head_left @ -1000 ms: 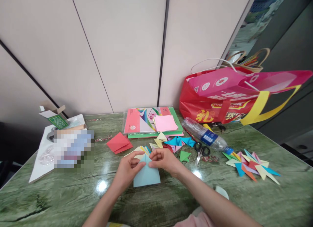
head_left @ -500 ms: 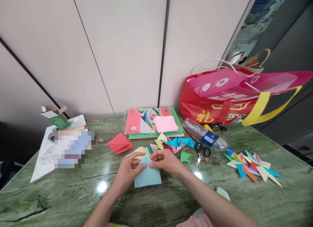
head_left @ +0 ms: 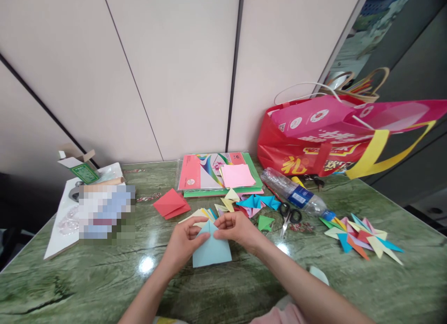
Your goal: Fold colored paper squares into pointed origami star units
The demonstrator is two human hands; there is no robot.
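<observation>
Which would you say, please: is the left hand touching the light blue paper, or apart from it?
Touching: the head view shows the left hand with its thumb laid over the light blue paper, below its pointed top.

Upper edges of the light blue paper [head_left: 212,255] partly covered by fingertips of the left hand [head_left: 185,240] and right hand [head_left: 239,231]; crease detail there unclear. Fanned papers [head_left: 197,216] behind, lower part hidden. Pixel mosaic masks items on the white board [head_left: 57,242]; cannot identify. Pale piece [head_left: 319,274] partly behind right forearm. Pink sleeve [head_left: 282,314] and both forearms cut by bottom edge; pink bag [head_left: 394,113] by right edge. Fine print on bottle label [head_left: 301,196] too small to read. Basket [head_left: 370,97] base hidden behind bags.
</observation>
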